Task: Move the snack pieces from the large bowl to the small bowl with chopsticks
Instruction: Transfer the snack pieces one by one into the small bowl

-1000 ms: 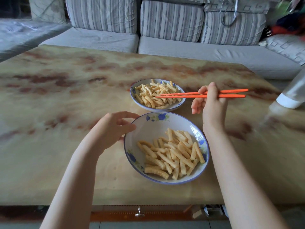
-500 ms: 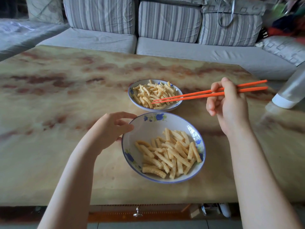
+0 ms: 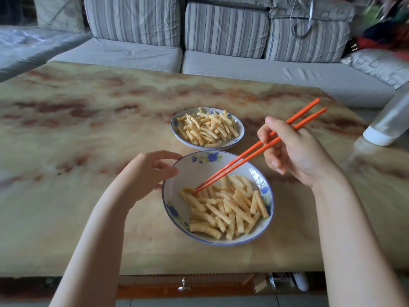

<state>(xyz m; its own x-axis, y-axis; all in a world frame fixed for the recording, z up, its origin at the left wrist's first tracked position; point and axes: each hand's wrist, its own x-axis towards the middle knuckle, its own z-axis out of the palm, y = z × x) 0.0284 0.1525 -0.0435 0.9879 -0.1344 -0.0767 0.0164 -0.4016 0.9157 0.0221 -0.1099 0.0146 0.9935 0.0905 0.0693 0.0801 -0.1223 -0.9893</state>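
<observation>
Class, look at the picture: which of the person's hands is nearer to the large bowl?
Left. The left hand holds the large bowl by its left rim. The right hand, gripping the chopsticks, is raised off the bowl's far right side.

On the table point(image 3: 88, 213) the large bowl point(image 3: 199, 171) sits near, the small bowl point(image 3: 235, 141) just behind it, snack pieces point(image 3: 228, 209) in both, chopsticks point(image 3: 223, 171) reaching into the near one from the right, a sofa point(image 3: 243, 69) beyond.
</observation>
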